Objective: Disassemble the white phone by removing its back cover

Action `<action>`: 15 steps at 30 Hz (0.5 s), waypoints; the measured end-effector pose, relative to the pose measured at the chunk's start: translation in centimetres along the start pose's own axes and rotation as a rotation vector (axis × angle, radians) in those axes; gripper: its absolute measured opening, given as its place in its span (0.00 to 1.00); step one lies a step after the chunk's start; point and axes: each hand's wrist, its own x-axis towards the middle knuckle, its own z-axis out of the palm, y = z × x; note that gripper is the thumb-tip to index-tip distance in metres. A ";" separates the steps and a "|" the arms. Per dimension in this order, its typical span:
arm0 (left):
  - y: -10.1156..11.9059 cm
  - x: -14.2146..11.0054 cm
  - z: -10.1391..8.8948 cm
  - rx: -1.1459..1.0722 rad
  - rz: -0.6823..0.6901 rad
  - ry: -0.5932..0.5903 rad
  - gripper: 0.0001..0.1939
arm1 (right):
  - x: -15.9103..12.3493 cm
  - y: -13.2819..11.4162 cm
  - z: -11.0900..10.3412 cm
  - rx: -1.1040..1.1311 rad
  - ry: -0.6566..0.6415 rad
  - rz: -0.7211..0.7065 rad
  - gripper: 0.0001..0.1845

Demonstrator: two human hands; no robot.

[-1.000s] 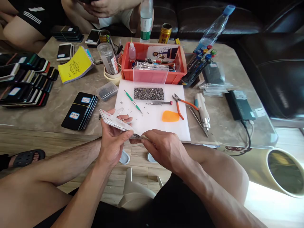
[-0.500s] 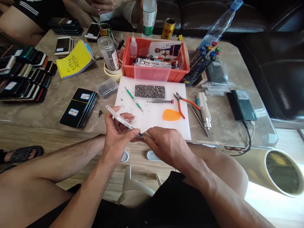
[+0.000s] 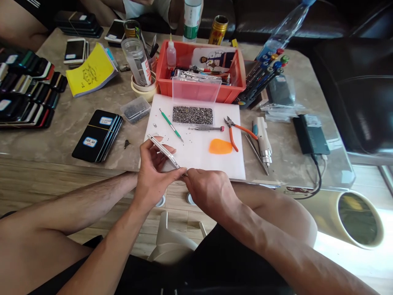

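Note:
A thin silver-white phone [image 3: 164, 151] is tilted edge-on above the front edge of a white work mat [image 3: 196, 164]. My left hand [image 3: 155, 168] is closed around it, thumb along its near end and fingers behind. My right hand [image 3: 211, 186] is closed at that same near end, its fingers meeting the left thumb. What the right fingers pinch is hidden. On the mat beyond lie a green pen-shaped tool [image 3: 170, 125], a grey screwdriver [image 3: 206, 128], an orange pick [image 3: 220, 146] and orange-handled cutters [image 3: 232, 137]. A clear case [image 3: 193, 115] of tiny screws stands open there.
A red bin [image 3: 201, 91] of tools stands behind the mat. Stacked phones [image 3: 97, 135] sit to the left, near a yellow booklet [image 3: 92, 71]. To the right are an electric screwdriver [image 3: 263, 139], tweezers [image 3: 257, 155] and a black box [image 3: 310, 135] with a cable. Another person sits across the table.
Both hands have drawn closer together at the phone's near end, and the right fingers now cover more of it. The phone tilts more steeply. The whole view has shifted slightly.

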 end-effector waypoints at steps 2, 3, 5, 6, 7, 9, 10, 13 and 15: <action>0.1 0.2 0.0 0.002 -0.008 -0.002 0.45 | -0.1 0.1 0.2 0.017 0.008 -0.001 0.13; 0.2 0.3 -0.1 -0.002 -0.015 -0.001 0.45 | -0.2 0.2 0.3 0.028 0.018 -0.004 0.14; 0.3 0.5 -0.3 -0.017 -0.034 0.004 0.44 | -0.3 0.4 0.5 0.057 0.051 -0.020 0.16; 0.4 0.6 -0.5 -0.024 -0.045 0.005 0.43 | -0.3 0.5 0.6 0.070 0.072 -0.031 0.17; 0.4 0.7 -0.6 -0.028 -0.051 0.002 0.43 | -0.4 0.6 0.6 0.080 0.090 -0.043 0.18; 0.4 0.9 -0.8 -0.021 -0.055 -0.018 0.43 | -0.4 0.5 0.7 0.079 0.101 -0.053 0.18; 0.4 0.9 -0.8 -0.011 -0.054 -0.032 0.43 | -0.4 0.3 0.7 0.068 0.093 -0.049 0.18; 0.4 0.7 -0.5 0.025 -0.037 -0.050 0.43 | -0.3 -0.3 0.6 0.030 0.065 -0.008 0.16; 0.4 0.6 -0.1 0.050 -0.027 -0.036 0.42 | -0.2 -0.7 0.5 0.023 0.053 0.028 0.14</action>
